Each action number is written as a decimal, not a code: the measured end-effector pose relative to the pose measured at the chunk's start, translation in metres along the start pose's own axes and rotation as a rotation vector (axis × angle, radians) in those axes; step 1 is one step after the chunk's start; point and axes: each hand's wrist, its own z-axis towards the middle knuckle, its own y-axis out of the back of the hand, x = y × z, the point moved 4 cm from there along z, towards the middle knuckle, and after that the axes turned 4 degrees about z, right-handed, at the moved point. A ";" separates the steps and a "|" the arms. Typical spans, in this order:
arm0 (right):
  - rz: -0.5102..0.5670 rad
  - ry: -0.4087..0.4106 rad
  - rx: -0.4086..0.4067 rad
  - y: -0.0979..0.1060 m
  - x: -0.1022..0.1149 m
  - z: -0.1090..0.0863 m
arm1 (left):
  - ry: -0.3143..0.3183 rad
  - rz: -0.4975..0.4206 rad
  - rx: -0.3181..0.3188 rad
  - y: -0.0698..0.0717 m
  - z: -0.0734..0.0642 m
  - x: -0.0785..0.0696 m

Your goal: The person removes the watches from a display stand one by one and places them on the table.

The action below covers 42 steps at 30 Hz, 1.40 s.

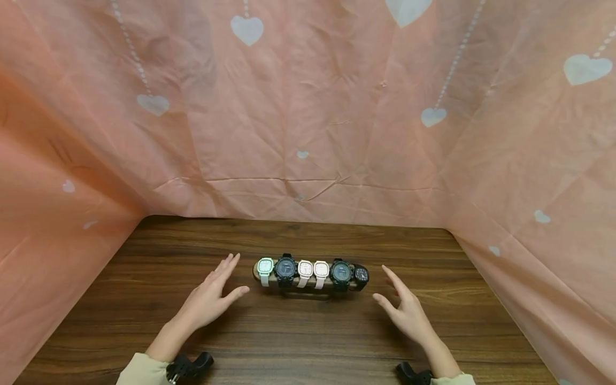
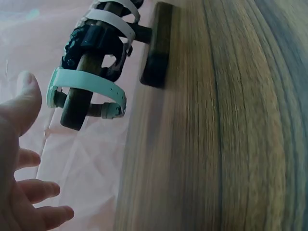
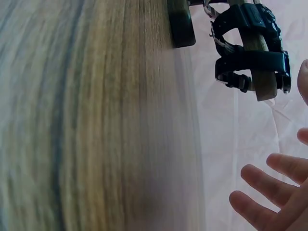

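Several wristwatches are strapped side by side along a wooden bar stand (image 1: 308, 297) in the middle of the table. From the left come a mint green watch (image 1: 265, 267), a large black watch (image 1: 286, 269), two pale pink watches (image 1: 305, 269), a second large black watch (image 1: 341, 272) and a small black watch (image 1: 361, 274). My left hand (image 1: 208, 295) is held apart from the stand's left end, fingers extended and holding nothing. Off the right end, my right hand (image 1: 405, 310) is likewise spread with nothing in it. Both wrist views show gaps between fingers and watches.
Dark brown wood grain covers the tabletop (image 1: 298, 342). Pink cloth (image 1: 308, 107) printed with white hearts hangs behind the table and along both sides. A black wrist mount (image 1: 190, 368) sits at the left cuff, another (image 1: 413, 374) at the right.
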 end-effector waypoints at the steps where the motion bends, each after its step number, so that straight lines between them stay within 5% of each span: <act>1: 0.013 -0.005 0.000 -0.001 0.000 0.000 | 0.002 -0.034 0.001 -0.001 0.001 0.000; 11: 0.122 -0.087 0.032 -0.010 -0.004 0.003 | -0.005 -0.217 -0.033 -0.013 0.006 -0.003; 18: 0.262 -0.096 0.049 -0.018 -0.006 0.005 | 0.051 -0.347 -0.106 -0.017 0.007 -0.004; 26: 0.393 -0.100 0.061 -0.024 -0.002 0.009 | 0.091 -0.582 -0.116 -0.028 0.013 -0.005; 37: 0.464 -0.166 0.104 -0.036 -0.003 0.014 | 0.069 -0.655 -0.145 -0.039 0.019 -0.007; 42: 0.528 -0.174 0.116 -0.038 0.004 0.017 | 0.082 -0.689 -0.152 -0.029 0.019 -0.022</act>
